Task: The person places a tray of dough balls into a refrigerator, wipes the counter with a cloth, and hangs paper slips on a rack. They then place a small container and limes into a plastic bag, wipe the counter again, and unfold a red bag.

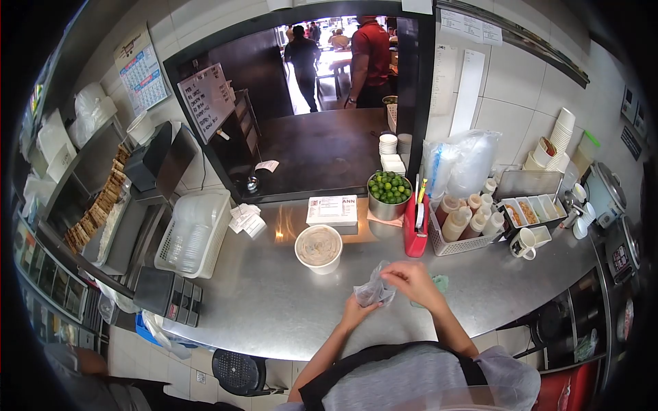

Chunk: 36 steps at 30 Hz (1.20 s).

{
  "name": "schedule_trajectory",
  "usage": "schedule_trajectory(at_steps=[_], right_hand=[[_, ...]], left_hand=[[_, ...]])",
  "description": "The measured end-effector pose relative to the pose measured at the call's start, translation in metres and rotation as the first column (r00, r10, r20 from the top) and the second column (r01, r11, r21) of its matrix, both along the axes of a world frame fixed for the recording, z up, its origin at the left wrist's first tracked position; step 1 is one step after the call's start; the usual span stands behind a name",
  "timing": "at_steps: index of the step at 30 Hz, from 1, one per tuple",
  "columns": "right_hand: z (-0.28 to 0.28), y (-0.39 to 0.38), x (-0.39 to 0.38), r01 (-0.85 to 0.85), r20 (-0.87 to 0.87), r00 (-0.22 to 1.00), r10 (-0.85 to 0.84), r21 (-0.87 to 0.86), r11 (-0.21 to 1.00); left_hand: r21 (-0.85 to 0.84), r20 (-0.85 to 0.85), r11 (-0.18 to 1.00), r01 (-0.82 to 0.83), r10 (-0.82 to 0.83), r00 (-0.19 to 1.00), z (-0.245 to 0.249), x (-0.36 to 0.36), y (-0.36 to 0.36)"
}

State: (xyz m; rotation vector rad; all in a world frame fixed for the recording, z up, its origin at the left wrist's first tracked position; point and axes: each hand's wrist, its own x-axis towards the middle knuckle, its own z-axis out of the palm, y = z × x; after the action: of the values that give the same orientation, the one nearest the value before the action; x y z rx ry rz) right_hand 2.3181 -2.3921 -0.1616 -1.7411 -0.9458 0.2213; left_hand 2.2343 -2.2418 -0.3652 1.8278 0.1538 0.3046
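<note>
Above the steel counter, my left hand (359, 312) is closed around the lower part of a small clear plastic bag (372, 291). My right hand (409, 280) pinches near the bag's upper edge with thumb and fingertips together. What is inside the bag, if anything, I cannot make out. Beside my right wrist lies a piece of green plastic (440, 281), partly hidden by the arm. Ahead and to the left stands a white round tub (319, 250) with a translucent lid. A red tape dispenser (415, 229) is just beyond my right hand.
A white box (332, 209) and a metal pot of limes (389, 188) sit toward the pass window. Squeeze bottles fill a basket (466, 241) on the right, near a mug (523, 243). At left are a basket of lids (223, 219) and crumpled receipts (247, 220). Another person stands lower left.
</note>
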Motion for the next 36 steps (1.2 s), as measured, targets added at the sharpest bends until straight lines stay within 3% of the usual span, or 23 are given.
schedule_trajectory(at_steps=[4,7,9,12,15,16,19,22,25,28,31,34,36], right_hand=[[0.018,-0.023,0.0,0.023,0.069,0.998,-0.013,-0.156,0.987],[-0.02,-0.04,0.009,0.12,0.126,0.987,-0.095,-0.203,0.972],[-0.057,-0.051,0.015,0.174,0.134,0.981,-0.139,-0.31,0.934],[-0.129,-0.05,0.034,-0.012,0.256,0.963,0.08,-0.259,0.966],[-0.134,-0.022,0.022,-0.208,-0.045,0.978,0.205,-0.054,0.977],[-0.127,-0.012,0.016,-0.191,-0.28,0.942,0.184,0.002,0.982],[-0.113,0.003,0.024,-0.162,-0.37,0.91,0.188,0.102,0.982],[-0.104,0.001,0.028,-0.194,-0.112,0.971,0.211,0.147,0.97],[-0.143,0.014,0.032,-0.239,-0.02,0.971,0.238,-0.033,0.97],[-0.133,0.027,0.022,-0.242,-0.094,0.968,0.231,-0.126,0.962],[-0.135,0.04,0.018,-0.23,-0.254,0.93,0.267,0.165,0.959],[-0.153,0.045,0.012,-0.161,-0.453,0.86,0.235,0.196,0.967],[-0.145,0.045,0.005,-0.072,-0.319,0.94,0.122,0.164,0.984]], left_hand=[[0.034,0.074,0.998,-0.056,0.053,0.996,-0.01,0.004,0.0],[-0.023,0.006,1.0,0.009,-0.009,1.0,0.012,0.002,0.003],[-0.021,0.094,0.999,-0.028,0.03,0.995,0.028,0.006,0.004],[-0.007,0.206,0.999,0.05,-0.047,0.977,0.071,0.013,0.003],[0.11,0.271,0.973,0.202,-0.225,0.936,0.103,0.023,0.007],[0.167,0.282,0.954,0.248,-0.287,0.915,0.109,0.023,0.009],[0.158,0.353,0.96,0.23,-0.273,0.895,0.127,0.011,0.027],[0.164,0.251,0.974,0.156,-0.194,0.948,0.094,0.001,0.042],[0.365,0.045,0.859,0.359,-0.402,0.915,0.055,0.006,0.031],[0.27,0.019,0.917,0.293,-0.309,0.951,0.051,0.013,0.007],[0.194,-0.002,0.959,0.206,-0.21,0.978,0.012,0.031,0.006],[0.258,0.166,0.966,0.029,-0.074,0.983,-0.003,0.034,-0.001],[0.312,0.106,0.949,-0.031,-0.003,0.994,-0.009,0.03,-0.004]])
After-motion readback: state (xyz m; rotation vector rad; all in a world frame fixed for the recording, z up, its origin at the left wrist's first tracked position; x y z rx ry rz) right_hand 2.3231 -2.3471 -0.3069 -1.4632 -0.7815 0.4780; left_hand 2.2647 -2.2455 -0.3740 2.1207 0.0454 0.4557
